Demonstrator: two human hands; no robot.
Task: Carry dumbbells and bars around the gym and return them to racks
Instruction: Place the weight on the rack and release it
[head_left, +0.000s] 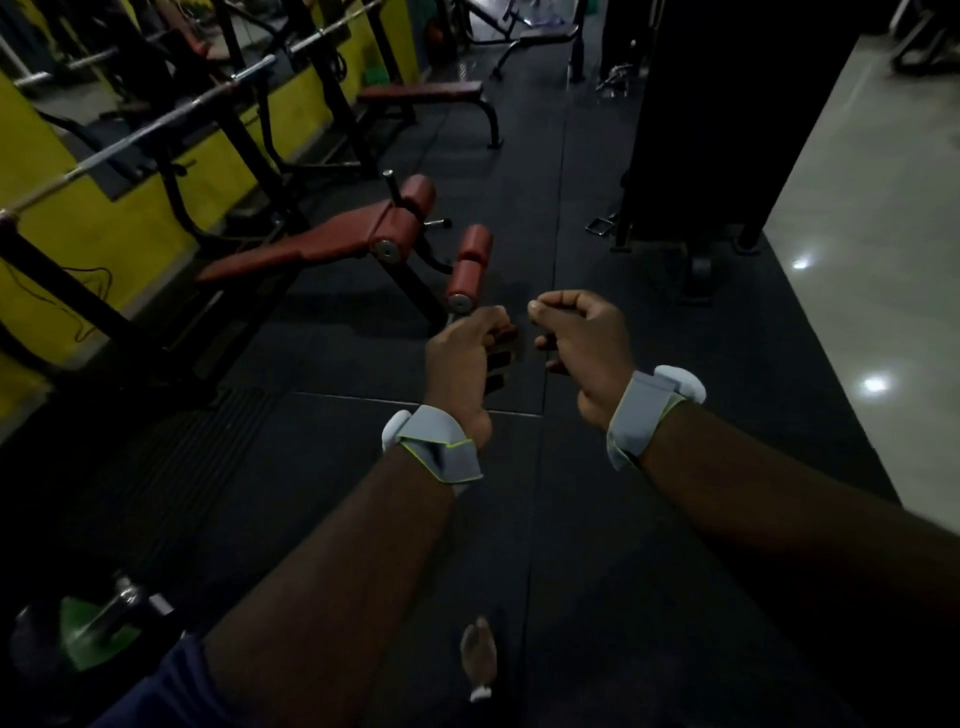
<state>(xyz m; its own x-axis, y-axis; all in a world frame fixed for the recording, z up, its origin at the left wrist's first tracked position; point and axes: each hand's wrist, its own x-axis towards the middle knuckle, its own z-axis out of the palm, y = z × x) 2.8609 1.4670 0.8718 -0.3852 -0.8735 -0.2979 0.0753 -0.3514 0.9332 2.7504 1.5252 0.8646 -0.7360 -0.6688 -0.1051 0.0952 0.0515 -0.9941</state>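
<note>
Barbells (156, 130) lie across black uprights along the yellow wall (104, 228) in the upper left of the frame, their steel shafts running diagonally toward the top. In the lower left corner a dumbbell (111, 616) rests on the black rubber floor (363, 467), its chrome handle catching light beside a green patch on its head; it sits well apart from both hands. A dark blue sleeve (171, 691) shows just right of it at the bottom edge.

Right of the wall, a sloped bench (291, 249) with red padding tilts down toward the left, and its red roller pads (470, 265) stand at the raised end near mid-frame. Farther up, a flat red bench (421, 93) stands on the same floor.

At the centre, the left hand (462, 364) is held out in front of the body, its grip closed into a loose fist with nothing in it that I can make out. A grey wristband (431, 441) wraps that wrist. Below, at the bottom centre, a blurred foot (478, 654) shows.

Just beside it, the right hand (582, 343) is at the same height, grip also curled shut and holding nothing, thumb against the forefinger. It wears a matching grey band (641, 421). The two fists are near each other but apart.

A tall dark machine (701, 130) rises in the upper right, and pale glossy tiles (872, 234) fill the right edge.
</note>
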